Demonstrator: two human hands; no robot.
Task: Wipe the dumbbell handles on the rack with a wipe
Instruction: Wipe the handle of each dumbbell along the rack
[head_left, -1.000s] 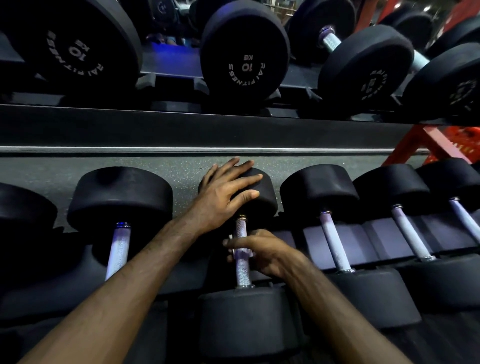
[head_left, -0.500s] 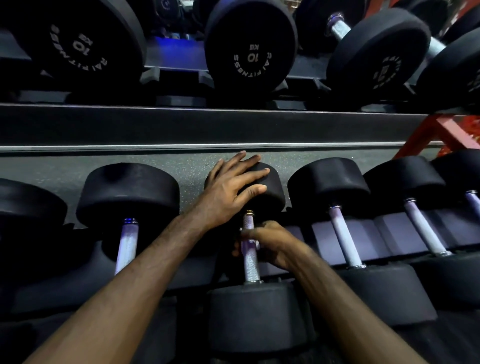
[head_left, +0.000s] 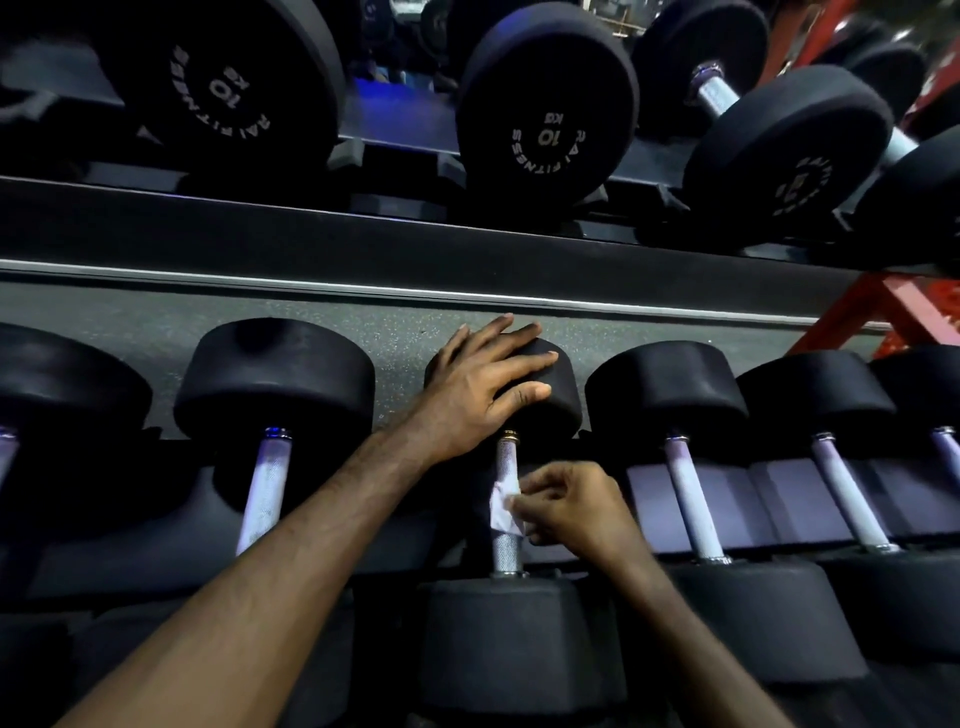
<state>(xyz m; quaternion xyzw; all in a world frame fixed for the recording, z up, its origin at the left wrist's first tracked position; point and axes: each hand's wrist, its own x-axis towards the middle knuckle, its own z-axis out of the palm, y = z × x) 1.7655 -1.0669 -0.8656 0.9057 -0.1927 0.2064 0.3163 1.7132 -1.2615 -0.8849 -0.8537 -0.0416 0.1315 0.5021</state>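
Here the right hand (head_left: 571, 506) fingers pinch the wipe (head_left: 504, 506) against the handle (head_left: 506, 545); left hand (head_left: 485, 389) fingers lie spread, released.

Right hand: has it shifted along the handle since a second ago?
Yes, slightly. The right hand with the wipe now sits nearer mid-handle, farther from the near weight head, having moved toward the far head.

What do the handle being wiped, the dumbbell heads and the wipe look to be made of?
Handle: metal, bright silvery with knurled grip texture, likely chromed steel.
Dumbbell head under the left hand: matte black, no glare, probably rubber coated.
Wipe pinched by the right hand: thin, white, creased, paper or nonwoven cloth.
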